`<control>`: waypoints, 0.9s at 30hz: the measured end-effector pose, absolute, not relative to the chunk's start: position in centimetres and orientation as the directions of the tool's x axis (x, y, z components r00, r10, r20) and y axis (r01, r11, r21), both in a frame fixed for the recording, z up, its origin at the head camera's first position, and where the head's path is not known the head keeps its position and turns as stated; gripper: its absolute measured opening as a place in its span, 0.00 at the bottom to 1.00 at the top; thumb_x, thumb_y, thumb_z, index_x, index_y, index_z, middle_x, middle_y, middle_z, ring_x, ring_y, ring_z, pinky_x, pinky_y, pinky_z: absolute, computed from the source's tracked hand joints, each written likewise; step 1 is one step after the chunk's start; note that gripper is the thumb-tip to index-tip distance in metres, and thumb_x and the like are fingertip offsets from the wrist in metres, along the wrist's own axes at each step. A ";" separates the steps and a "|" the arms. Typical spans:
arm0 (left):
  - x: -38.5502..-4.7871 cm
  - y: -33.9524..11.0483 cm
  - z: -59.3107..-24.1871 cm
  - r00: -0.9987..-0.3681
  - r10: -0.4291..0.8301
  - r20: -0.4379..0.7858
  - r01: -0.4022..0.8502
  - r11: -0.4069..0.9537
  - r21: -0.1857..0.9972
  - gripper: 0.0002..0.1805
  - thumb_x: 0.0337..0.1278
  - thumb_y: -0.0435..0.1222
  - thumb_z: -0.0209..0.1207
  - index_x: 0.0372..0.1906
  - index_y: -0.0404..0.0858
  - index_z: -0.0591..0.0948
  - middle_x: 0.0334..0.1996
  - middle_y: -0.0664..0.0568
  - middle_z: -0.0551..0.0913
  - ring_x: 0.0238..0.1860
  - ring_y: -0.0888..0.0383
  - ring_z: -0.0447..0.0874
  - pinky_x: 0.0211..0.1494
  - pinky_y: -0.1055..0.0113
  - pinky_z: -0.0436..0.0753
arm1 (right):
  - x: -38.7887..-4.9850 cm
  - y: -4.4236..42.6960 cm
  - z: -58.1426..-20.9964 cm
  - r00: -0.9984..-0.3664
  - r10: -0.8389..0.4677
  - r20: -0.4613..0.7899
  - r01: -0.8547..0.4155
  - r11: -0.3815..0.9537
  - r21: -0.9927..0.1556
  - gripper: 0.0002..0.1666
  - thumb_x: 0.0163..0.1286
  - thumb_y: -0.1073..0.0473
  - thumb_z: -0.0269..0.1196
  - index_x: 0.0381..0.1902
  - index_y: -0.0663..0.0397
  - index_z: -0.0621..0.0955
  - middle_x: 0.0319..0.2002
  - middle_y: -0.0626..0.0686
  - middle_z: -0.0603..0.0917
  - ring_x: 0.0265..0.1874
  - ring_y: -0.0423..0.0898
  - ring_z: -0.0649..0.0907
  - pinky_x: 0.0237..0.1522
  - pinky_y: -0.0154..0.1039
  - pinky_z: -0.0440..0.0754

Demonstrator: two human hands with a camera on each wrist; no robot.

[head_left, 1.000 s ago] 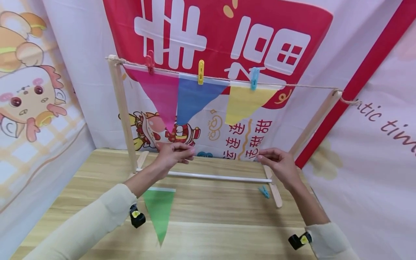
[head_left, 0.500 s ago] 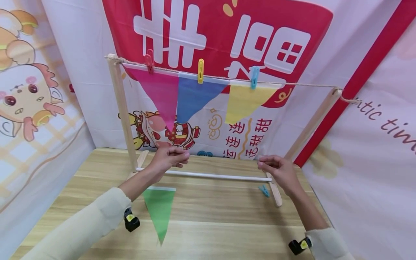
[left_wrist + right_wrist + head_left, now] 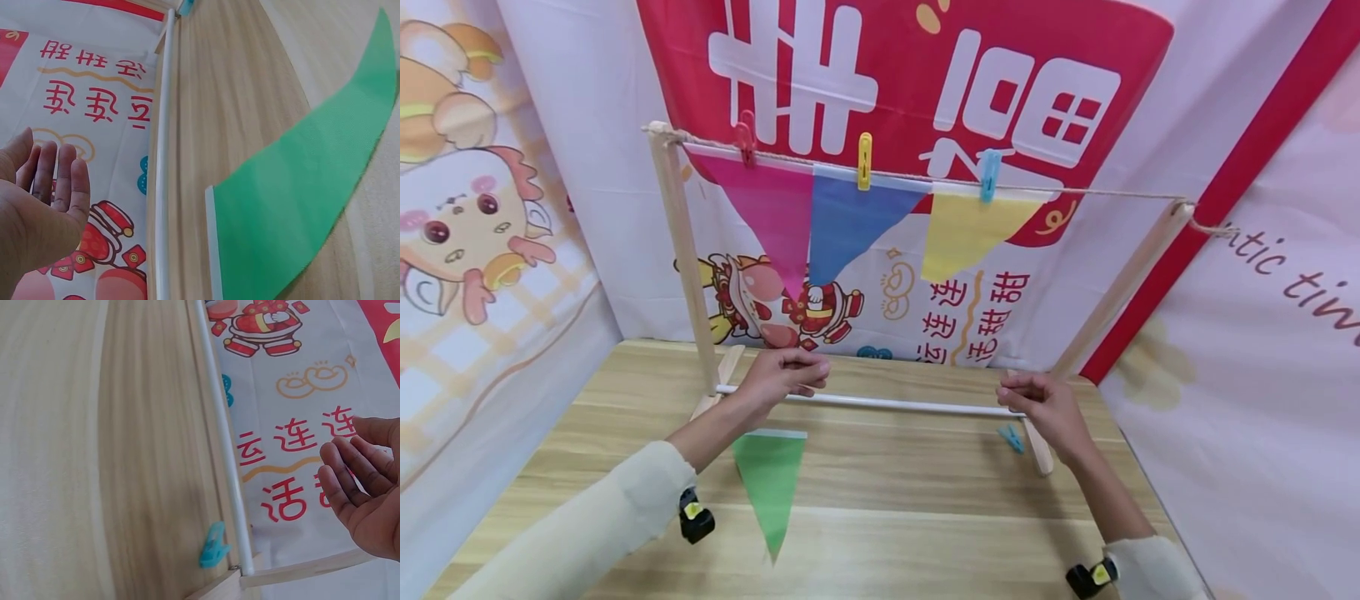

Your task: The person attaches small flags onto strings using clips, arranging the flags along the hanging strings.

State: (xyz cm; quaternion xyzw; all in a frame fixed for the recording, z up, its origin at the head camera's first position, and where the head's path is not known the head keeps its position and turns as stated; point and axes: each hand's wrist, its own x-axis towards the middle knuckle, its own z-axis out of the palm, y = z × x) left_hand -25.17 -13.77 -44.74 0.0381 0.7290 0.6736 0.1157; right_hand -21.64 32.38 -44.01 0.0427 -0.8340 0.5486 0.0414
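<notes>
My left hand (image 3: 783,377) hovers above the left part of the white rod (image 3: 880,403), fingers loosely bent and holding nothing. Below it on the table lies a green triangular flag (image 3: 771,483) with a white top edge. Over the rod's right end is my right hand (image 3: 1042,406), also empty, its fingers relaxed. A blue clothespin (image 3: 1012,438) lies on the table just below that hand. Overhead, a twine line (image 3: 1105,193) carries a pink flag (image 3: 767,217), a blue flag (image 3: 857,218) and a yellow flag (image 3: 973,229), held by red, yellow and blue clothespins.
Two wooden posts (image 3: 683,258) on flat feet hold up the twine, and the white rod joins them near the wooden table (image 3: 910,542). A printed cloth (image 3: 895,92) hangs close behind the stand, with more cloth at both sides.
Both hands have come down a little, the left one also shifting left and toward me. The flags, the clothespins and the stand stay where they were.
</notes>
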 end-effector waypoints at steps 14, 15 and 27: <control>-24.9 -14.9 -45.9 -0.967 0.206 -0.146 -0.126 0.111 0.986 0.19 0.81 0.41 0.70 0.65 0.34 0.88 0.55 0.45 0.95 0.50 0.59 0.97 0.66 0.51 0.94 | -21.7 33.4 -46.4 -0.998 0.030 0.052 -0.035 0.418 -0.908 0.26 0.79 0.57 0.75 0.64 0.72 0.86 0.50 0.61 0.95 0.40 0.33 0.91 0.47 0.32 0.93; -24.9 -15.0 -46.0 -0.967 0.204 -0.149 -0.128 0.111 0.985 0.19 0.81 0.41 0.70 0.64 0.35 0.89 0.54 0.46 0.95 0.50 0.59 0.97 0.66 0.51 0.94 | -21.7 33.5 -46.6 -0.998 0.037 0.049 -0.029 0.421 -0.907 0.26 0.79 0.57 0.75 0.64 0.73 0.85 0.49 0.60 0.96 0.39 0.32 0.91 0.46 0.31 0.93; -24.3 -15.8 -47.5 -0.964 0.198 -0.180 -0.158 0.121 0.980 0.23 0.81 0.40 0.70 0.69 0.30 0.85 0.57 0.43 0.95 0.51 0.58 0.96 0.66 0.53 0.94 | -21.2 34.4 -49.3 -0.993 0.116 0.010 0.041 0.434 -0.900 0.24 0.80 0.57 0.75 0.63 0.69 0.87 0.46 0.54 0.96 0.40 0.31 0.91 0.48 0.30 0.91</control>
